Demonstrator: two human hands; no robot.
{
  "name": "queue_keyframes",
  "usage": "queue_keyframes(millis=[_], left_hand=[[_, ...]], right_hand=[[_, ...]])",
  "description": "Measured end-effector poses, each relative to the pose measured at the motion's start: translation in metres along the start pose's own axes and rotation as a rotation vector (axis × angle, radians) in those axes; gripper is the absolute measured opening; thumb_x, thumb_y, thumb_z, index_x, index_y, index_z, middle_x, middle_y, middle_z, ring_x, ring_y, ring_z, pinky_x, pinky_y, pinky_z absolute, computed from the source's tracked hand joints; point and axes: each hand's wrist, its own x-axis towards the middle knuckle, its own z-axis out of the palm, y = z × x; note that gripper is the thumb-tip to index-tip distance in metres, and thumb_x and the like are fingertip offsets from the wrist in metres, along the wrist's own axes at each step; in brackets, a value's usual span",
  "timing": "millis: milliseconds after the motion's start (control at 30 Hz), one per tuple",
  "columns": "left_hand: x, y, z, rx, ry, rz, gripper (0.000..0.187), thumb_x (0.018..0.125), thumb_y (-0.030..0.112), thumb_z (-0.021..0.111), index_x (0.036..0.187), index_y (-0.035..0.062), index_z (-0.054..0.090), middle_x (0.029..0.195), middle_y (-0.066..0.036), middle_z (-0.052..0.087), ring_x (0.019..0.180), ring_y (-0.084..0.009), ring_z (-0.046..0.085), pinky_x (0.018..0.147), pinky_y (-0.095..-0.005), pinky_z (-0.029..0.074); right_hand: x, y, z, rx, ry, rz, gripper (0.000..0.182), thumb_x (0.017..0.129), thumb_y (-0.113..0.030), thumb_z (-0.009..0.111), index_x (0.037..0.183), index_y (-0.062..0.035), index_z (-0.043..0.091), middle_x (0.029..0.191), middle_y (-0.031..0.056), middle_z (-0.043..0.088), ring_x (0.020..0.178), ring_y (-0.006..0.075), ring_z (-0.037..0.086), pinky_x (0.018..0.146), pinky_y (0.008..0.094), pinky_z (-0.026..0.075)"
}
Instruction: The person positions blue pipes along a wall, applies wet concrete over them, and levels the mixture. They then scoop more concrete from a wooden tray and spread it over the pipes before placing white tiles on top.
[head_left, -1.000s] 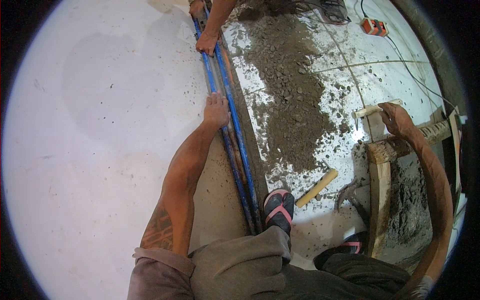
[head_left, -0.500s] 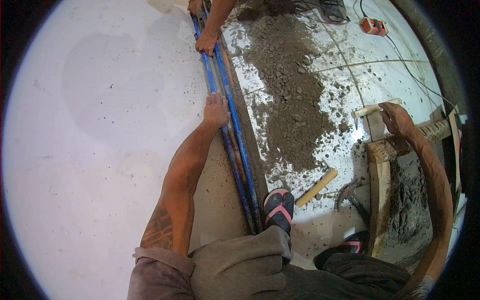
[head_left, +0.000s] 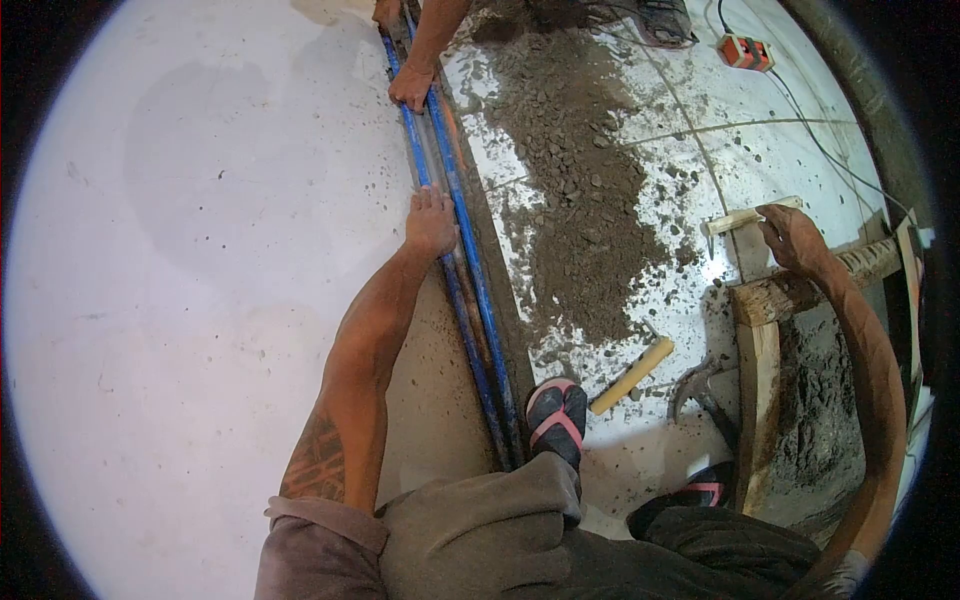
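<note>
Two blue pipes (head_left: 464, 240) run side by side in a long narrow groove, with a brownish pipe partly visible between them. My left hand (head_left: 432, 222) lies over the left pipe, its fingers stretched out and pressed flat against it. Off to the right, my right hand (head_left: 793, 240) has its fingers closed around a short pale wooden stick (head_left: 738, 221). A thin nail-like piece juts from the stick's left end. Farther up the pipes, another person's hand (head_left: 412, 86) grips the left pipe.
Dark rubble (head_left: 585, 200) is heaped on white floor tiles. A yellowish wooden stick (head_left: 632, 376) and a claw hammer (head_left: 705, 395) lie near my sandalled foot (head_left: 557, 418). A wooden frame (head_left: 760, 400) stands at right. An orange box (head_left: 747, 52) trails a cable.
Almost nothing differs; the other person's hand has shifted very slightly on the pipe. Both my hands keep their places.
</note>
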Motion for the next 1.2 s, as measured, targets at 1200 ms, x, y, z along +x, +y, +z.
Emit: queue_keyframes(millis=[1200], left_hand=[[0.0,0.002,-0.005,0.013,-0.011,-0.011,0.069,0.09,0.04,0.055,0.142,-0.0011,0.039,0.152,-0.028,0.027,0.143,-0.0417,0.025,0.115,-0.0527,0.019]], right_hand=[[0.001,-0.007,-0.003,-0.042,-0.026,0.029,0.027,0.093,-0.013,0.057,0.113,0.0034,0.062,0.102,0.0229,0.067,0.087,0.0347,0.068,0.078,0.0401,0.055]])
